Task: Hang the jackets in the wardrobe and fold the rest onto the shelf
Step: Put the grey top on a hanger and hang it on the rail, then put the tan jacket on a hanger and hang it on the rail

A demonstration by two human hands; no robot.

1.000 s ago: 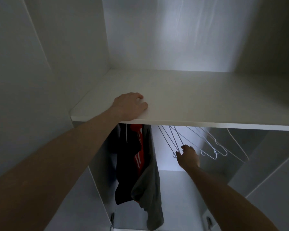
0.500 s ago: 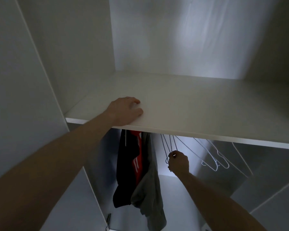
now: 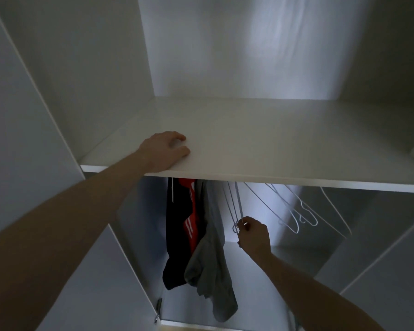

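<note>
Under the white shelf (image 3: 261, 139), right-hand fingers (image 3: 245, 223) pinch a wire hanger (image 3: 236, 206); left hand (image 3: 164, 149) rests above.

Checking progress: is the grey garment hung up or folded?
Hung up: the grey garment dangles below the shelf, beside a black-and-red jacket. Its hanger is hidden.

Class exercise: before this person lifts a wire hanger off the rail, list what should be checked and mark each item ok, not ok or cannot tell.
1. Right hand pinches a wire hanger: ok.
2. Only one hanger pinched: cannot tell; several wires bunch together there.
3. Left hand rests on the shelf, steadying: ok.
4. Hanger hook free of the rail: cannot tell, the shelf hides it.
5. Hanging jackets apart from the right hand: ok.
</note>
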